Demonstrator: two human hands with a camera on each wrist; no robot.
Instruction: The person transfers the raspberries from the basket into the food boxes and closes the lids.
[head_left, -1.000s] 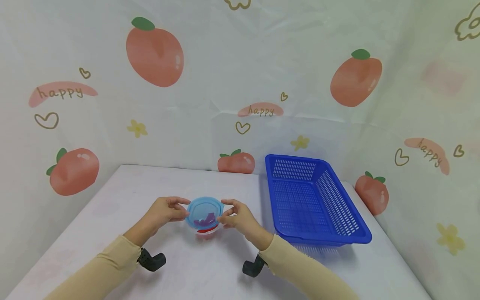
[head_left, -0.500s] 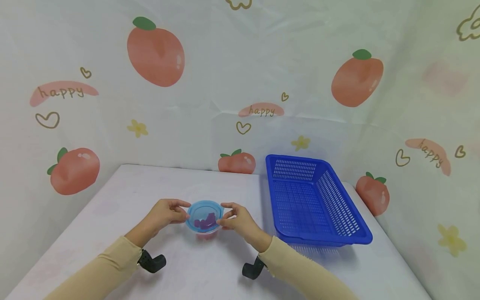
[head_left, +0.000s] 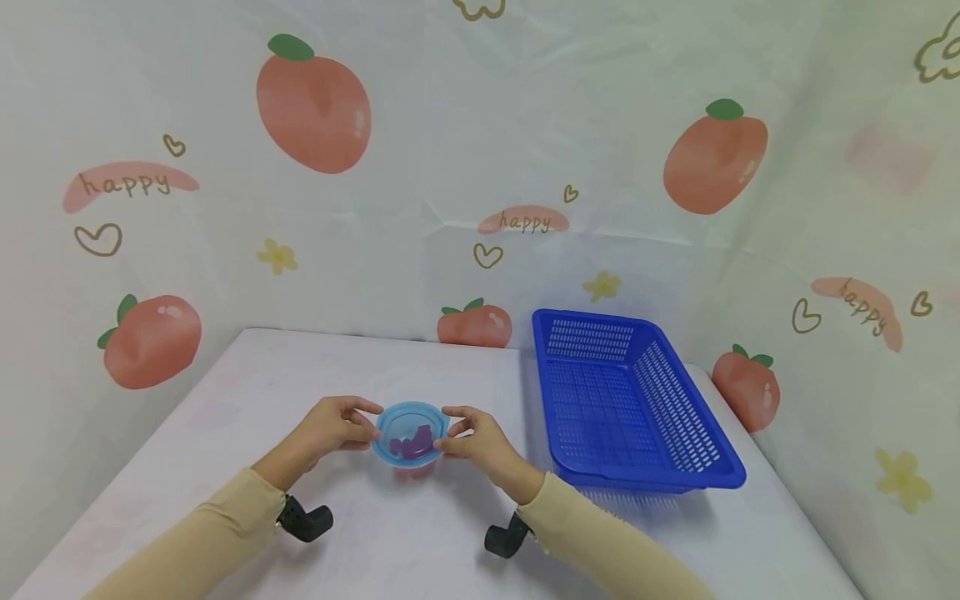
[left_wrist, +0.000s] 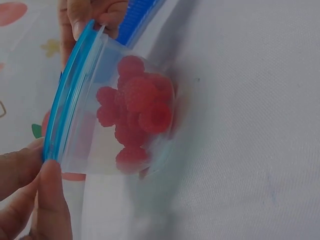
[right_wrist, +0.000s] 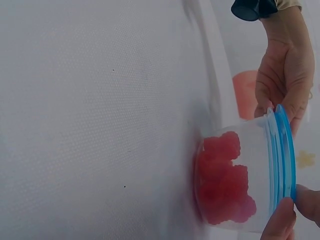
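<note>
A round clear plastic container of raspberries stands on the white table. Its translucent blue lid lies over the rim, and the berries show purple through it in the head view. My left hand pinches the lid's left edge between thumb and fingers. On the opposite edge, my right hand does the same. From the right wrist, the lid appears level along the container's mouth, with thumb and fingertip at its near edge. The berries are heaped at the bottom of the container.
A large blue plastic basket with slotted sides stands right of the hands. Behind the table hangs a white cloth printed with peaches. Black cameras are strapped at both wrists below the sleeves.
The lid has come down from a tilt, with red berries showing under its front edge, to lie flat over the container. Both hands lowered slightly with it, then stayed nearly still.
</note>
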